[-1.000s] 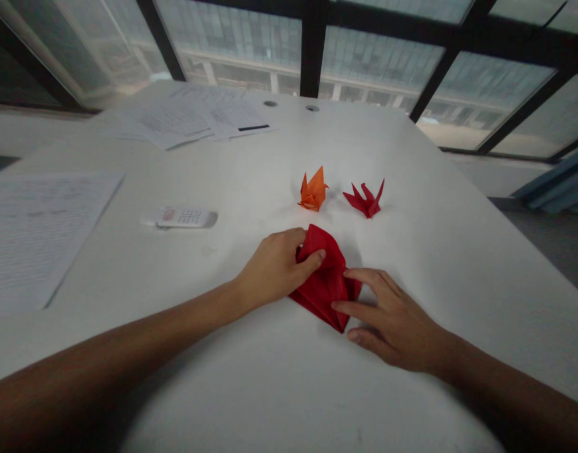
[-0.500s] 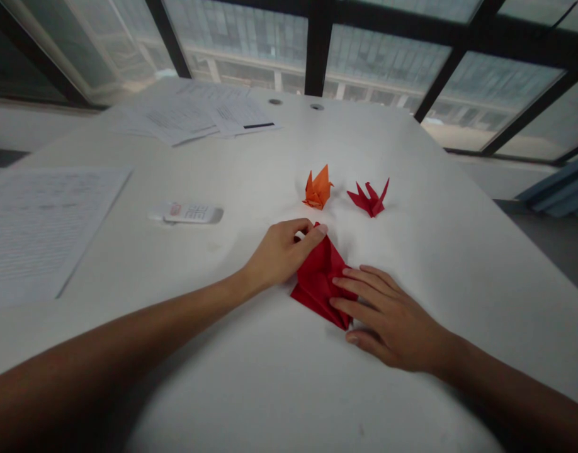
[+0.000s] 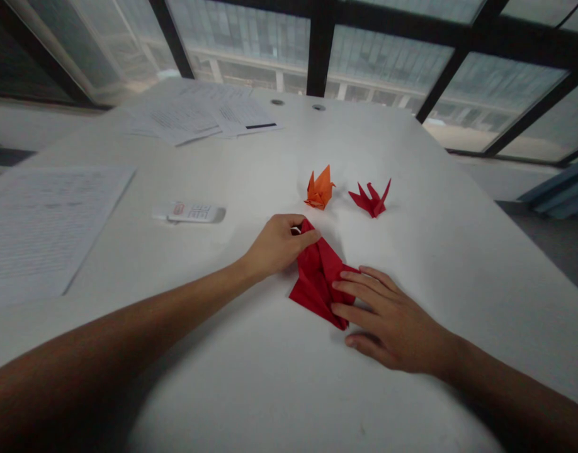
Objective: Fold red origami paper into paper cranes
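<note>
A partly folded red paper (image 3: 317, 280) lies on the white table (image 3: 279, 377) in front of me. My left hand (image 3: 274, 245) pinches its far tip between thumb and fingers. My right hand (image 3: 388, 318) lies flat with fingers stretched out, pressing the paper's right edge down. Beyond the paper stand two finished folded figures: an orange one (image 3: 320, 187) and a red one (image 3: 371, 199) to its right.
A small white remote-like device (image 3: 189, 212) lies to the left of my left hand. Printed sheets (image 3: 43, 220) cover the left side, more papers (image 3: 199, 116) lie at the far end. Windows with dark frames stand behind the table.
My left hand has drawn the paper's upper flap away from me and flattened it into a pointed shape. My right hand stays pressed on the right edge.
</note>
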A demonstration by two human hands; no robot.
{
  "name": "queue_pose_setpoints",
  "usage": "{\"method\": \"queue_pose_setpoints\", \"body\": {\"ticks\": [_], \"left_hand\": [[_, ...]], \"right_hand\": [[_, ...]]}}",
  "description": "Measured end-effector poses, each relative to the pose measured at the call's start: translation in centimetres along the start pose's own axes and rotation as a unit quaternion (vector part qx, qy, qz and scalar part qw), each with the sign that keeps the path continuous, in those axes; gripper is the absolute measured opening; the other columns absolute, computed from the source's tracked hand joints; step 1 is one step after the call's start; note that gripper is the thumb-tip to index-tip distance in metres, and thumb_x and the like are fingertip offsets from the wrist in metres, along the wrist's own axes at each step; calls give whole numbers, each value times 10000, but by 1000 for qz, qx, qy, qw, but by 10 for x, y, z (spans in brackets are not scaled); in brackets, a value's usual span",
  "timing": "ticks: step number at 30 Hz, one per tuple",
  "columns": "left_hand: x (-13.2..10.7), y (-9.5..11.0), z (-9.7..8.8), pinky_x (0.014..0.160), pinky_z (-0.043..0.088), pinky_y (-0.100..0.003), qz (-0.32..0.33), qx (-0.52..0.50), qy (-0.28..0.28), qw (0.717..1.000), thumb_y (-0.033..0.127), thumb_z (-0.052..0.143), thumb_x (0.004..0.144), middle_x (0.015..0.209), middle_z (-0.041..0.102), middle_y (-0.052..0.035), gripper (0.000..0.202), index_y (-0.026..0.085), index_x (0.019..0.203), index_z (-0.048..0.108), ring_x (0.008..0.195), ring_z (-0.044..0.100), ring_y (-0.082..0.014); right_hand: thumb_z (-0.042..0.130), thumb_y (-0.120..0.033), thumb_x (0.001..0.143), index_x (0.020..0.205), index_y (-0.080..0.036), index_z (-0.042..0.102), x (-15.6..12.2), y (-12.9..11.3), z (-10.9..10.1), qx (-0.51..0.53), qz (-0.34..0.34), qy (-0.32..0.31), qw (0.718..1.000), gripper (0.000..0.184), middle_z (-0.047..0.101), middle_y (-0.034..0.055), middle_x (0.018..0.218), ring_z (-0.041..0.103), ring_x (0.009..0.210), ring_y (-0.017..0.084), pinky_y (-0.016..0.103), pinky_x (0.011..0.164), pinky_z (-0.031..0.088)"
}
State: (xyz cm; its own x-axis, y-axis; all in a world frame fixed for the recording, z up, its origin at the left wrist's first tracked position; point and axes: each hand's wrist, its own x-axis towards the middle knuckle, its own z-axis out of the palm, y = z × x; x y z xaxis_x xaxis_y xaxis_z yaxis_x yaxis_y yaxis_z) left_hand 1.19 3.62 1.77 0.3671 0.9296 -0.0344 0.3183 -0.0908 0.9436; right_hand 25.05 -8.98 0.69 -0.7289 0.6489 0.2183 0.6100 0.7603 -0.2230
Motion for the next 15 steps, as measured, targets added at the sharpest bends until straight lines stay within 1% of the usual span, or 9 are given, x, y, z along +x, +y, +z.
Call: {"method": "queue_pose_setpoints", "body": {"ticks": [3, 6, 8, 12, 15], "left_hand": [[0, 0, 0, 558, 424, -233, 1, 6, -7, 1000, 363, 666, 842, 677, 661, 2, 237, 155, 728, 657, 605, 577, -128], [-1, 1, 0, 547, 415, -230, -2, 9, -5, 1000, 364, 662, 846, 661, 640, 9, 242, 155, 723, 647, 592, 558, -122], [-2, 2, -1, 547, 416, -231, 0, 12, -3, 1000, 362, 660, 846, 659, 636, 9, 242, 155, 721, 644, 592, 556, -123], [-2, 2, -1, 553, 421, -234, 0, 14, -4, 1000, 359, 659, 845, 657, 642, 7, 239, 158, 718, 644, 588, 555, -125], [-1, 2, -1, 563, 424, -239, 0, 14, -8, 1000, 358, 657, 846, 665, 652, 4, 236, 157, 722, 649, 594, 562, -129]], "right_hand": [[626, -447, 988, 1297, -180, 655, -1, 0, 2, 4, 4, -1, 1000, 410, 636, 151, 1437, 508, 1422, 321, 570, 1237, 325], [627, -454, 986, 1423, -139, 571, -2, 0, 4, -1, 7, -1, 1000, 542, 634, 163, 1444, 492, 1439, 319, 569, 1249, 314], [627, -453, 987, 1487, -159, 523, -3, 0, 4, -8, 3, 0, 1000, 588, 627, 163, 1453, 479, 1452, 322, 581, 1241, 320], [624, -440, 994, 1503, -246, 526, -3, 0, 2, -17, -6, -1, 1000, 553, 622, 152, 1454, 470, 1463, 332, 611, 1220, 328], [633, -440, 988, 1432, -232, 596, -2, -1, 1, -11, -1, -7, 1000, 492, 629, 154, 1440, 488, 1450, 334, 611, 1225, 321]]}}
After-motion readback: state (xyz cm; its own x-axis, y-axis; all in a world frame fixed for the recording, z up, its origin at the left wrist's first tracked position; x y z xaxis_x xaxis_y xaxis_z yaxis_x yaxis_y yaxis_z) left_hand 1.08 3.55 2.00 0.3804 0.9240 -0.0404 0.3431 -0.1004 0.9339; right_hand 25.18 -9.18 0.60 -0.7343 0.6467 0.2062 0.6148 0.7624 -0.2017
